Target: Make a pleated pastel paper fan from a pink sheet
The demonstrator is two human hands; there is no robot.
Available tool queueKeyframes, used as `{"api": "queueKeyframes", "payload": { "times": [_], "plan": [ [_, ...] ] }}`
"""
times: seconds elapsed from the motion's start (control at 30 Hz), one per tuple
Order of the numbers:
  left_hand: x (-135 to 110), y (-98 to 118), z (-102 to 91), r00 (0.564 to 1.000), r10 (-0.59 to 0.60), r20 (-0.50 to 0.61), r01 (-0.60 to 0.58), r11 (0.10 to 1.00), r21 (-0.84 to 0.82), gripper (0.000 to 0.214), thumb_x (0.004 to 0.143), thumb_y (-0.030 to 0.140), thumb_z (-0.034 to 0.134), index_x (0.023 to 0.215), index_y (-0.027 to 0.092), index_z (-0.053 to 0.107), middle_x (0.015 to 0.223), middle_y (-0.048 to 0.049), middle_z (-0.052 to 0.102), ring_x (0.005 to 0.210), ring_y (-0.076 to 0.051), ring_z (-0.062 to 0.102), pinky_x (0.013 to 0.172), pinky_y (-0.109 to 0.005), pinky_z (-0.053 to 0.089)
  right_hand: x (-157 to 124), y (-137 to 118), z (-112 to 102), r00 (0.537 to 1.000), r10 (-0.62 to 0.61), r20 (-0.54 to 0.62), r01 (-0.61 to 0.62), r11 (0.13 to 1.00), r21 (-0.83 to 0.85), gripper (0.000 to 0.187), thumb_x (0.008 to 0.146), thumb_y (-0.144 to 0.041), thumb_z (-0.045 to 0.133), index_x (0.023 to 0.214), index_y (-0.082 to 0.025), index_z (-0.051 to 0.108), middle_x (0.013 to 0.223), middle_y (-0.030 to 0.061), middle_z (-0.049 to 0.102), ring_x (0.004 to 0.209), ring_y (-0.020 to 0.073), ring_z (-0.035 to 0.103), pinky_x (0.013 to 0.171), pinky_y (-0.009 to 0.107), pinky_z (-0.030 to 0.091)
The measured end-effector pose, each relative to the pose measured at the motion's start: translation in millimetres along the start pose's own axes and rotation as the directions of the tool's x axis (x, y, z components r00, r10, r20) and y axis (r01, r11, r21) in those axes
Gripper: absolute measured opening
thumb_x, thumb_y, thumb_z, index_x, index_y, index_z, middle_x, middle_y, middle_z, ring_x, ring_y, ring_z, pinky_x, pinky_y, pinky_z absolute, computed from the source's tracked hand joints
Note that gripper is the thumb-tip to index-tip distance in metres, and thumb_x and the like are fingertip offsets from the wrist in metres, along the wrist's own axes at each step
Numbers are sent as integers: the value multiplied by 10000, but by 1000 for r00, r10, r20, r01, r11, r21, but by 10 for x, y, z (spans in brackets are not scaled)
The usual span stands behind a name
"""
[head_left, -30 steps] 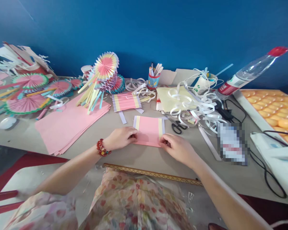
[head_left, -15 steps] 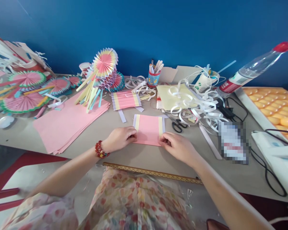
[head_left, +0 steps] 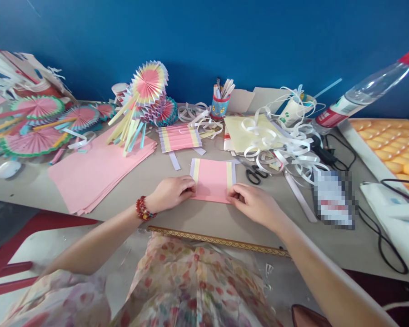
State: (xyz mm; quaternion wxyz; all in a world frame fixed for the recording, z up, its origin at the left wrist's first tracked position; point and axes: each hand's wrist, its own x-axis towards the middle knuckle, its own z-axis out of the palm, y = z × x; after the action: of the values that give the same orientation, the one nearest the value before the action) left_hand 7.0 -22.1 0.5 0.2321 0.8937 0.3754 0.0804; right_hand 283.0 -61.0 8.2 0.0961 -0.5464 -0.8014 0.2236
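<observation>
- Grey-beige table (head_left: 30, 181) runs across the view below a blue wall, its near edge trimmed with a patterned band.
- Stack of pink paper (head_left: 95, 170) lies left of centre, reaching toward the near edge.
- Pleated paper fans (head_left: 37, 136) crowd the far left corner; a taller pile of them (head_left: 149, 84) stands at the back, with loose strips hanging from it.
- White paper curls (head_left: 279, 141) are heaped right of centre, over a pale yellow sheet.
- Plastic bottle (head_left: 361, 97) with a red cap lies tilted at the far right.
- Pink sheet (head_left: 211, 179), edged left and right with yellow and lilac strips, lies flat at the middle of the table, near the front edge.
- Left hand (head_left: 172, 193) has its fingers drawn together on the sheet's near left corner.
- Right hand (head_left: 255, 206) is closed the same way on the near right corner.
- Scissors (head_left: 254, 175) lie just beside the sheet's right edge.
- Pen cup (head_left: 220, 106) stands at the back edge.
- Red bead bracelet (head_left: 142, 209) circles the left wrist.
</observation>
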Motion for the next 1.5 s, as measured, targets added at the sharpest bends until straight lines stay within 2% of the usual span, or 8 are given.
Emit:
{"api": "queueKeyframes", "payload": {
  "times": [0.63,1.1,1.27,1.5],
  "plan": [
    [-25,-4,19,1000,7,-4,-7,1000,-8,191,970,304,439,871,214,575,901,1,616,765,-146,577,679,-245,388,-2,3,7,1000,-5,-2,5,1000,-6,73,856,-219,532,793,-230,567,825,-5,664,698,142,584,596,241,352],
    [-71,36,67,999,39,1,-38,987,157,219,1000,276,362,897,200,540,927,-21,597,735,-153,566,683,-262,404,9,-26,-10,1000,16,17,-16,1000,0,73,852,-227,535,786,-229,567,806,-2,651,695,144,575,591,238,344],
    [-74,57,87,999,52,11,-53,972,228,257,1010,269,328,887,188,538,950,-43,598,768,-165,579,728,-279,433,12,30,-32,999,7,50,-9,998,59,84,861,-239,531,800,-229,588,798,-6,642,703,142,573,604,233,352],
    [-79,39,98,999,45,-7,-43,979,197,247,1013,284,319,923,194,530,964,-42,602,786,-170,591,742,-290,445,23,122,-84,994,-2,110,-18,983,182,132,873,-270,526,790,-219,614,804,3,665,712,144,590,623,235,372]
  ]
}}
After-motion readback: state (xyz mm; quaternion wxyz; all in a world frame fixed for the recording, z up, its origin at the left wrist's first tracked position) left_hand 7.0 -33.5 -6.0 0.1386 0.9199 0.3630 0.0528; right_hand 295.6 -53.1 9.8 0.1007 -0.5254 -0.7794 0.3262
